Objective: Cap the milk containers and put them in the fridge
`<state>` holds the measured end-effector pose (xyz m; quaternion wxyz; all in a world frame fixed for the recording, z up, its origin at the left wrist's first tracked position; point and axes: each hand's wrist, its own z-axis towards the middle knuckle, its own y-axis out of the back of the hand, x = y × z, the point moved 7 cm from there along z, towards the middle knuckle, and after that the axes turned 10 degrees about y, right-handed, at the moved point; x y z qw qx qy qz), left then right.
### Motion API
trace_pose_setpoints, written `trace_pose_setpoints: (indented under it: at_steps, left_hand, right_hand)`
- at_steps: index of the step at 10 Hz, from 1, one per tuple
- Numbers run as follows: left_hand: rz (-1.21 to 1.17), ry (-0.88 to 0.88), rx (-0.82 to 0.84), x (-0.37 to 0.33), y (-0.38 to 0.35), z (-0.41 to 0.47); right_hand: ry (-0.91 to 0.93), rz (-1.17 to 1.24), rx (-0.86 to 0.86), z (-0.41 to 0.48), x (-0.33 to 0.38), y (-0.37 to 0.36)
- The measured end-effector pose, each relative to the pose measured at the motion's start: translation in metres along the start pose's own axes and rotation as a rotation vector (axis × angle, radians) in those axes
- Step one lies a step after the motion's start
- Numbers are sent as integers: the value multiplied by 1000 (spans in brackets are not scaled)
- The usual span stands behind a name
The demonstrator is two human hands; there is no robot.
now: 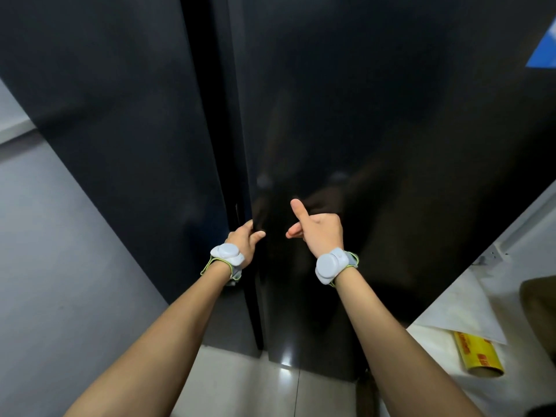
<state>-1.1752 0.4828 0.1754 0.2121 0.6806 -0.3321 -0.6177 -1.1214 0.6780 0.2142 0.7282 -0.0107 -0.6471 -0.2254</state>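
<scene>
A tall black two-door fridge fills the view, with its left door [120,130] and its right door [376,130] meeting at a dark gap. My left hand [245,239] grips the left edge of the right door at the gap, fingers curled around it. My right hand [319,228] hovers just in front of the right door, thumb up and fingers loosely curled, holding nothing. Both wrists carry grey bands. No milk container shows in this view.
A grey wall [45,251] stands on the left. On the right, a white counter [451,371] holds a yellow roll of wrap [478,355] and a sheet of paper [460,308]. Pale floor tiles [240,383] lie below the fridge.
</scene>
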Motion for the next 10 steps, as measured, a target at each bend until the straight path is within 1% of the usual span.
trace_pose_setpoints:
  at_steps: [2,3,4,5,7,8,10]
  left_hand:
    - [28,44,-18,1,0,-1]
    - [46,142,-18,4,-4,1]
    - [78,210,-40,4,-5,-3]
    - [95,202,-60,2,0,-17]
    - [-82,126,-145,8,26,-49]
    - [-151,113,-149,13,34,-71]
    - [-195,32,-192,18,57,-113]
  right_hand:
    - [-6,19,19,-4,3,-1]
    - [-51,97,40,-5,7,-3]
    - [-86,115,90,-10,12,-6]
    - [-121,120,128,-22,19,-5]
    - [-184,146,170,-49,17,-6]
    - [-209,139,186,-64,16,-10]
    - [-259,132,241,-95,18,-27]
